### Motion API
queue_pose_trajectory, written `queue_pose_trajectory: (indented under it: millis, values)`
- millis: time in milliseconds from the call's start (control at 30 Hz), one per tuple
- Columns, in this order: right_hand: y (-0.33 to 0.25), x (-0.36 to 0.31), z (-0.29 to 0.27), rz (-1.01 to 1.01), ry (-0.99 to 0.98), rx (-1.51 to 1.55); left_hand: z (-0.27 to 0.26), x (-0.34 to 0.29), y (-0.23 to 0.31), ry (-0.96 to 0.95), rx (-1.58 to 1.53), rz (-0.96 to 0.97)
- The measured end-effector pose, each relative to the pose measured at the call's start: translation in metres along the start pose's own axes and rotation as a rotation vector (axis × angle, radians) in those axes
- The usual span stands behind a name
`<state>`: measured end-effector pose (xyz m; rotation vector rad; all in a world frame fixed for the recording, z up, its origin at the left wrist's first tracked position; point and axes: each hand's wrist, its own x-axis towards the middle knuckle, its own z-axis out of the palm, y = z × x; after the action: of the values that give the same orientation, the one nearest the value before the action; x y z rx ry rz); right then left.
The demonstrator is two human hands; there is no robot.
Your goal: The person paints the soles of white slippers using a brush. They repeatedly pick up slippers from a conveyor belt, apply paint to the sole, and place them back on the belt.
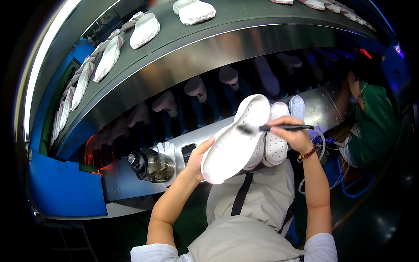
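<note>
We note a long white tube light [42,52], a flat green conveyor belt [169,28], blue metal panelling [65,187] and dark-green flooring [384,214].

Smooth matt shoe sole [231,146], shiny metal bench [324,109]

White short sleeves: left sleeve [153,253] and right sleeve [321,248], both loose, ending above elbows. Forearms bare. Left hand [197,159] and right hand [293,135] ungloved. Bracelet [308,153] of round dark-red beads on right wrist. Pale beige, softly creased garment [266,196] over torso and lap. Flat black strap [242,194] running across lap fabric.
</note>
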<state>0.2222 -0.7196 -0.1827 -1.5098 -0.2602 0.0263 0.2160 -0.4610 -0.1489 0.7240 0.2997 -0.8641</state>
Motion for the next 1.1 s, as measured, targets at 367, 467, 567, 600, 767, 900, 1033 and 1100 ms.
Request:
queue_pose_trajectory:
  millis: [367, 467, 567, 600, 767, 900, 1033, 1100]
  values:
    - [-0.009, -0.045, 0.065, -0.104, -0.105, -0.038, -0.009, 0.018, -0.001, 0.115, 0.1, 0.058]
    - [-0.002, -0.054, 0.029, -0.088, -0.186, 0.482, 0.007, 0.008, 0.01, 0.111, 0.296, 0.067]
    - [0.016, -0.067, 0.001, -0.142, 0.365, 1.081, 0.038, -0.002, 0.026, -0.022, 0.537, 0.143]
    - [0.024, -0.069, -0.01, -0.174, 0.51, 1.111, 0.054, 0.0, 0.032, -0.085, 0.522, 0.174]
    - [0.05, -0.077, -0.023, -0.059, 0.758, 1.094, 0.151, 0.06, 0.065, -0.257, 0.309, 0.544]
    - [0.054, -0.07, -0.025, -0.033, 0.737, 1.115, 0.205, 0.164, 0.115, -0.459, -0.061, 0.625]
    - [0.066, -0.073, -0.031, -0.033, 0.71, 1.108, 0.248, 0.225, 0.104, -0.226, -0.203, 0.473]
    - [0.075, -0.078, -0.039, -0.031, 0.729, 1.092, 0.257, 0.258, 0.09, -0.24, 0.131, 0.627]
